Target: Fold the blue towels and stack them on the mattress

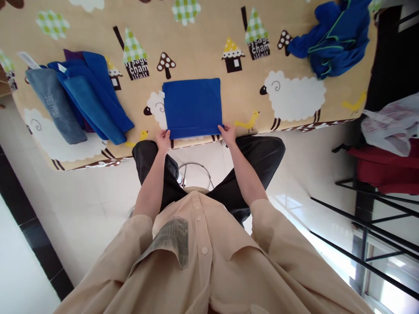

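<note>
A blue cloth (pixel 193 104) lies flat as a neat rectangle near the front edge of the patterned table, with a narrow fold along its near side. My left hand (pixel 163 140) pinches its near left corner between thumb and fingers. At the near right corner, my right hand (pixel 228 134) pinches the cloth the same way. A small white tag sticks out at the cloth's upper left. Both forearms reach forward over my knees.
Rolled or folded cloths, one grey-blue (pixel 57 104) and one bright blue (pixel 93 107), lie at the left of the table (pixel 203 48). A crumpled blue garment (pixel 340 41) with green trim is at the far right. Black metal bars (pixel 363 222) stand lower right.
</note>
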### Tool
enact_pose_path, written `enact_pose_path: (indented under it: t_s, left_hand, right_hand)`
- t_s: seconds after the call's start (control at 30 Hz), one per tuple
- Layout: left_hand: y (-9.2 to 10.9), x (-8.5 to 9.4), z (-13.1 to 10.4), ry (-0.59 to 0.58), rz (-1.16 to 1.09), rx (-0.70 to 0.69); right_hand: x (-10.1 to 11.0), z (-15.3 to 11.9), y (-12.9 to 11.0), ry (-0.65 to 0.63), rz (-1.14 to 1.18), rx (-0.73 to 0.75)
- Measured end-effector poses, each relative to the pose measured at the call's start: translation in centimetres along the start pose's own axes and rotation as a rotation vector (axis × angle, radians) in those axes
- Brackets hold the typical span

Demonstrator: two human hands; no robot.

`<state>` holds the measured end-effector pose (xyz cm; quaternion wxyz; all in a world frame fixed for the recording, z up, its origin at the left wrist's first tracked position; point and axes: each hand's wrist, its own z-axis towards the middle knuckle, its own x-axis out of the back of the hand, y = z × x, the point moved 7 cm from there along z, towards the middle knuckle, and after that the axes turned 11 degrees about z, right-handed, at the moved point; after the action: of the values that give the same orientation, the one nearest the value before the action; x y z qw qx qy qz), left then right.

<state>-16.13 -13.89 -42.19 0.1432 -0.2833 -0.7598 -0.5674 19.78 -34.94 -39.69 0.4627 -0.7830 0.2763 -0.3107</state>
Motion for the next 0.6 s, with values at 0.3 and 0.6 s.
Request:
enact_pose_path:
  t_s: [0.3,0.6]
  left_hand:
    - [0.7,0.3,-0.3,0.051,0.049,-0.032]
    - [2.2,0.8,-0.7,0.052,0.051,-0.056]
  right_hand:
    - [0.0,-0.1,-0.2,0.052,-0.174,0.028]
    - [1.2,-0.4,-1.1,0.111,-0.201,0.037]
